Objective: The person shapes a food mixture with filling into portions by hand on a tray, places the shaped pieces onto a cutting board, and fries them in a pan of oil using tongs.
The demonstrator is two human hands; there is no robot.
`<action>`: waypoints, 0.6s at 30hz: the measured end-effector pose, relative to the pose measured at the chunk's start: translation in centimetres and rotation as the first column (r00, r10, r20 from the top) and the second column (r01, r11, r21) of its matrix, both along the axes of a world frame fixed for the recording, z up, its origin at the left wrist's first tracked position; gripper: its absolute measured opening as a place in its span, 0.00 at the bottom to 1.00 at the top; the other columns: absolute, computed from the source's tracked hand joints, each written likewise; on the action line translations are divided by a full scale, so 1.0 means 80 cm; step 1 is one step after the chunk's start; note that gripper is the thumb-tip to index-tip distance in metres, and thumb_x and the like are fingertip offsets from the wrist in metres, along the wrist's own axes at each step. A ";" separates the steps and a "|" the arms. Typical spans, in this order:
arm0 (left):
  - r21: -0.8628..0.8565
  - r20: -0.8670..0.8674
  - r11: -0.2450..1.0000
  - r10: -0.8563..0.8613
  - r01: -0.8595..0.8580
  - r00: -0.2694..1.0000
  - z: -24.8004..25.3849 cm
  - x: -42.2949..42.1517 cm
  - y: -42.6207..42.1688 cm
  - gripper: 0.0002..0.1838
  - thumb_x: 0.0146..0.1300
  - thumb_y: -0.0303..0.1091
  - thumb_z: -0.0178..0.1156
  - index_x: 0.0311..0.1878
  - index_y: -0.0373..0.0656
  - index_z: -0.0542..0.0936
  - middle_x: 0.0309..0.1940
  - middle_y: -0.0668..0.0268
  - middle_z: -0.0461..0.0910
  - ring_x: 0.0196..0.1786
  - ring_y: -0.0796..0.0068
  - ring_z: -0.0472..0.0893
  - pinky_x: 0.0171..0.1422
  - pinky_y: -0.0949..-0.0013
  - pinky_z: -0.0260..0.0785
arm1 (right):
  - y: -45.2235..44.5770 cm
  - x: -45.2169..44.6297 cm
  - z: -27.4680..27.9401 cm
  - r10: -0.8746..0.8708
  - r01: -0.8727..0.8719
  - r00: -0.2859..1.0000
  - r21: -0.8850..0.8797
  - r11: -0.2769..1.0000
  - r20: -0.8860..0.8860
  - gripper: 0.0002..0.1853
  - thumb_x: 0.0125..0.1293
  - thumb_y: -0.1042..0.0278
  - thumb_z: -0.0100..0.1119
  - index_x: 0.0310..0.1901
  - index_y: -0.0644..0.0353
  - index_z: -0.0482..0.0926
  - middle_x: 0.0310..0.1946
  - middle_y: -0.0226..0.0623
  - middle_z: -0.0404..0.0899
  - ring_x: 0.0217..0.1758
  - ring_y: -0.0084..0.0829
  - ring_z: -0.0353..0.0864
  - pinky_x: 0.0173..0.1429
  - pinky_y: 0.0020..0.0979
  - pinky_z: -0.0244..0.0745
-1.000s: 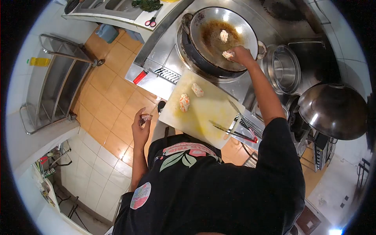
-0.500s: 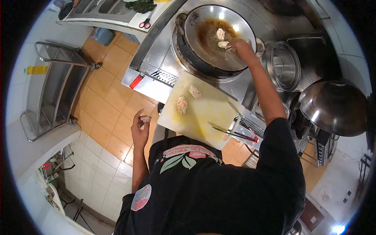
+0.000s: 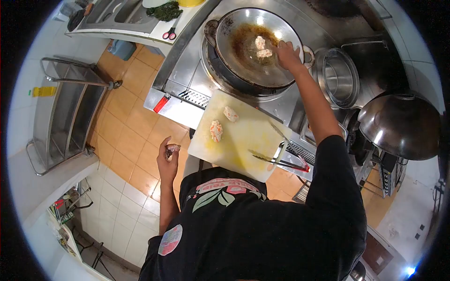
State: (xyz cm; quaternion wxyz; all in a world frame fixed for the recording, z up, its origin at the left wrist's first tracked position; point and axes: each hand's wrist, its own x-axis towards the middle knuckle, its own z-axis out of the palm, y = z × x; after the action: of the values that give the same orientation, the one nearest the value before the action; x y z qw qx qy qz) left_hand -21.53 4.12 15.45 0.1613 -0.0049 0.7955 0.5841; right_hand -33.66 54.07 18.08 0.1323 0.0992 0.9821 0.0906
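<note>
My right hand (image 3: 288,55) is over the right side of a wok (image 3: 239,70), fingers loosely apart and nothing visibly in them. Just left of its fingertips, two pale food pieces with orange bits, an upper piece (image 3: 260,42) and a lower piece (image 3: 264,53), lie close together in the brownish oil. Off the left edge of the cutting board (image 3: 234,150), my left hand (image 3: 167,161) hangs with half-curled fingers apart. Something pale shows at its fingertips, too small to make out. On the board rest two more pieces, one larger (image 3: 216,130) and one smaller (image 3: 230,114).
Tongs (image 3: 286,163) lie across the board's right side. A red lighter (image 3: 162,103) is on the counter edge. Metal pots (image 3: 337,77) and a domed lid (image 3: 398,126) stand right of the wok. Scissors (image 3: 169,33) lie near the sink (image 3: 136,11).
My right hand has let go of the lower food piece, which now lies in the wok, and has drawn slightly back. My left hand stays about where it was. The view has shifted slightly.
</note>
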 end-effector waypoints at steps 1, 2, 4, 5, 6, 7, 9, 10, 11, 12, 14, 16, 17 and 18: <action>0.000 0.000 1.000 -0.002 0.002 1.000 0.000 0.000 0.000 0.21 0.61 0.24 0.55 0.59 0.38 0.68 0.34 0.61 0.79 0.39 0.76 0.78 0.46 0.74 0.69 | -0.001 -0.001 -0.002 -0.007 0.007 1.000 -0.004 1.000 0.008 0.23 0.57 0.75 0.55 0.55 0.40 0.74 0.55 0.35 0.65 0.64 0.40 0.59 0.65 0.65 0.50; 0.001 0.001 1.000 -0.003 0.003 1.000 0.000 0.000 -0.001 0.21 0.61 0.24 0.55 0.59 0.38 0.68 0.34 0.61 0.79 0.38 0.76 0.78 0.46 0.74 0.69 | -0.001 -0.002 -0.003 -0.013 0.013 1.000 -0.007 1.000 0.016 0.23 0.57 0.75 0.54 0.54 0.40 0.75 0.56 0.36 0.65 0.64 0.41 0.59 0.65 0.65 0.48; -0.002 0.002 1.000 -0.003 0.003 1.000 0.000 0.001 -0.001 0.21 0.61 0.24 0.55 0.59 0.38 0.68 0.34 0.61 0.79 0.38 0.77 0.78 0.46 0.74 0.69 | -0.005 -0.001 0.002 -0.014 0.015 0.999 -0.026 1.000 0.038 0.24 0.57 0.76 0.55 0.55 0.39 0.75 0.55 0.36 0.65 0.64 0.41 0.58 0.65 0.65 0.47; -0.005 0.003 1.000 -0.002 0.002 1.000 0.000 0.001 -0.001 0.21 0.61 0.24 0.55 0.59 0.38 0.68 0.34 0.61 0.79 0.38 0.77 0.78 0.46 0.74 0.69 | -0.006 -0.001 0.003 -0.014 0.016 0.999 -0.035 0.999 0.049 0.24 0.57 0.76 0.55 0.55 0.38 0.75 0.54 0.37 0.65 0.64 0.41 0.58 0.65 0.65 0.47; -0.008 0.003 1.000 -0.001 0.001 1.000 0.000 0.000 -0.001 0.21 0.61 0.24 0.55 0.59 0.38 0.68 0.34 0.62 0.79 0.38 0.77 0.78 0.46 0.74 0.69 | -0.005 -0.002 0.004 -0.015 0.016 0.999 -0.030 0.999 0.037 0.24 0.56 0.76 0.55 0.55 0.38 0.75 0.54 0.37 0.65 0.63 0.41 0.58 0.65 0.65 0.46; -0.009 0.004 1.000 -0.001 0.001 1.000 0.000 0.000 -0.001 0.21 0.61 0.24 0.55 0.59 0.38 0.68 0.34 0.62 0.79 0.38 0.77 0.78 0.46 0.74 0.69 | -0.004 -0.003 0.004 -0.015 0.016 1.000 -0.024 1.000 0.025 0.25 0.56 0.76 0.55 0.54 0.38 0.75 0.54 0.37 0.65 0.63 0.41 0.59 0.64 0.65 0.46; -0.011 0.005 1.000 -0.001 0.001 1.000 0.002 0.000 0.000 0.21 0.61 0.24 0.55 0.59 0.38 0.68 0.34 0.62 0.79 0.38 0.77 0.78 0.46 0.74 0.69 | -0.001 -0.005 0.003 -0.015 0.015 1.000 -0.020 1.000 0.001 0.25 0.56 0.76 0.56 0.54 0.38 0.75 0.53 0.37 0.65 0.62 0.40 0.59 0.64 0.65 0.45; -0.009 0.009 1.000 0.000 0.000 1.000 0.003 -0.001 0.001 0.21 0.61 0.24 0.55 0.59 0.38 0.68 0.34 0.62 0.79 0.38 0.77 0.77 0.47 0.74 0.69 | 0.002 -0.007 -0.001 -0.015 0.015 1.000 -0.020 1.000 -0.011 0.24 0.56 0.75 0.56 0.54 0.38 0.75 0.53 0.37 0.65 0.62 0.40 0.59 0.64 0.65 0.45; -0.007 0.014 1.000 0.000 0.001 1.000 0.005 -0.001 0.002 0.21 0.61 0.24 0.55 0.59 0.38 0.68 0.34 0.62 0.79 0.39 0.77 0.77 0.47 0.74 0.69 | 0.004 -0.007 -0.004 -0.016 0.016 1.000 -0.021 1.000 -0.021 0.24 0.56 0.75 0.57 0.54 0.38 0.75 0.53 0.36 0.65 0.62 0.40 0.59 0.64 0.64 0.45; -0.005 0.019 1.000 -0.001 0.001 1.000 0.006 -0.001 0.002 0.21 0.61 0.24 0.55 0.59 0.38 0.68 0.34 0.62 0.79 0.39 0.77 0.77 0.47 0.74 0.69 | 0.001 -0.007 -0.001 -0.026 0.025 1.000 -0.034 0.999 -0.005 0.24 0.55 0.75 0.57 0.54 0.39 0.76 0.53 0.36 0.65 0.62 0.40 0.59 0.64 0.64 0.45; -0.005 0.006 1.000 -0.001 0.001 1.000 0.000 -0.001 -0.001 0.21 0.61 0.24 0.55 0.59 0.38 0.68 0.34 0.62 0.79 0.39 0.77 0.77 0.47 0.74 0.69 | -0.009 -0.008 0.006 -0.044 0.045 0.999 -0.060 0.997 0.025 0.23 0.55 0.75 0.59 0.53 0.39 0.76 0.53 0.35 0.65 0.62 0.41 0.59 0.64 0.64 0.45; -0.006 0.002 1.000 0.001 -0.001 1.000 0.000 -0.002 -0.001 0.21 0.61 0.24 0.55 0.58 0.38 0.68 0.34 0.62 0.79 0.39 0.77 0.77 0.47 0.73 0.69 | -0.001 -0.004 -0.010 -0.005 0.001 0.997 -0.064 0.998 -0.075 0.19 0.59 0.74 0.52 0.50 0.41 0.78 0.50 0.36 0.67 0.60 0.41 0.61 0.61 0.66 0.48; -0.007 0.004 1.000 0.002 -0.002 1.000 0.002 -0.002 -0.002 0.21 0.61 0.24 0.55 0.58 0.38 0.68 0.34 0.62 0.79 0.39 0.76 0.78 0.48 0.73 0.69 | 0.004 -0.003 -0.018 0.014 -0.022 0.992 -0.065 0.998 -0.125 0.18 0.60 0.74 0.49 0.49 0.42 0.78 0.48 0.37 0.68 0.59 0.41 0.62 0.59 0.68 0.49; -0.008 0.008 1.000 0.004 -0.004 1.000 0.003 -0.003 -0.002 0.21 0.60 0.24 0.55 0.58 0.38 0.68 0.34 0.62 0.79 0.39 0.76 0.78 0.48 0.73 0.69 | 0.005 -0.004 -0.018 0.006 -0.013 0.994 -0.059 0.998 -0.108 0.19 0.60 0.74 0.49 0.49 0.41 0.78 0.48 0.36 0.68 0.59 0.42 0.62 0.60 0.68 0.49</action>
State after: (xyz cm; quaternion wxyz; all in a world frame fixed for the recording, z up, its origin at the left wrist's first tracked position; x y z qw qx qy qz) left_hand -21.74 3.99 15.70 0.1632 -0.0093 0.7972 0.5811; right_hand -34.02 54.48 16.66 0.0817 0.0952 0.9905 0.0563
